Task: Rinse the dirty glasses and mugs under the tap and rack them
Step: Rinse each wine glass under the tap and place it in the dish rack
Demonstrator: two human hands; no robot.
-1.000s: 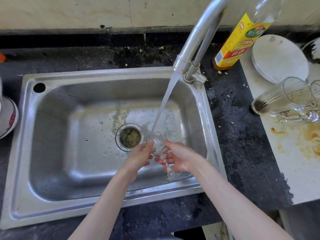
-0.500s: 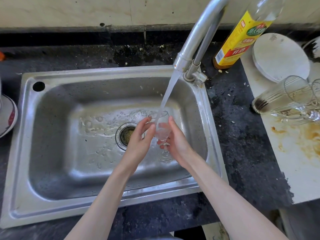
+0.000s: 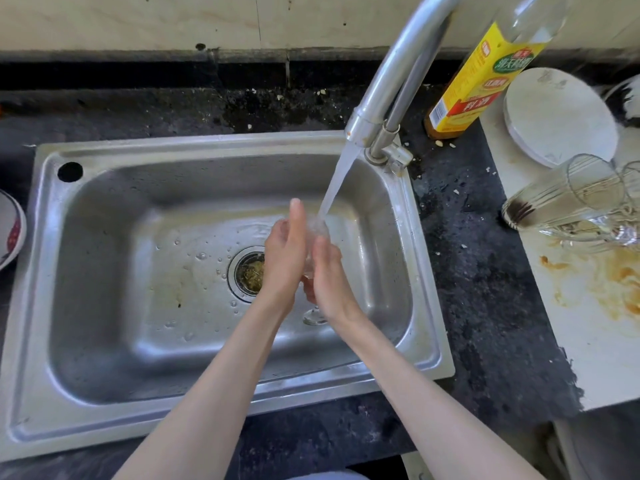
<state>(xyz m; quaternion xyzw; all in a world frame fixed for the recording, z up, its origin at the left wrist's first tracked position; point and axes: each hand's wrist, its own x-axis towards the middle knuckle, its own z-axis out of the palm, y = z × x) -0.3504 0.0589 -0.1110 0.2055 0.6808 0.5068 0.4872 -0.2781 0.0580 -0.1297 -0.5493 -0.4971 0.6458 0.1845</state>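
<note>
Head view looks down on a stemmed glass [image 3: 313, 233] held upright over the sink [image 3: 214, 424], its mouth right under the stream of water [image 3: 337, 181] running from the tap [image 3: 391, 84]. Its round foot [image 3: 313, 318] shows below the wrists, above the basin floor. The left hand [image 3: 284, 251] presses flat against the glass's left side, fingers [image 3: 296, 216] straight and together, pointing up. The right hand [image 3: 327, 275] cups the other side, its fingers curled round the bowl and upper stem, so the glass is clamped between both palms. Just left of the hands sits the drain strainer [image 3: 249, 271] with scraps in it. On the dark counter [image 3: 478, 271] behind the tap stands a yellow-labelled bottle [image 3: 481, 81]. Further right, on a stained white board [image 3: 595, 323], several more glasses [image 3: 568, 195] lie on their sides, and a round white disc [image 3: 557, 116] rests behind them. A plate's edge [image 3: 12, 233] shows at far left.
</note>
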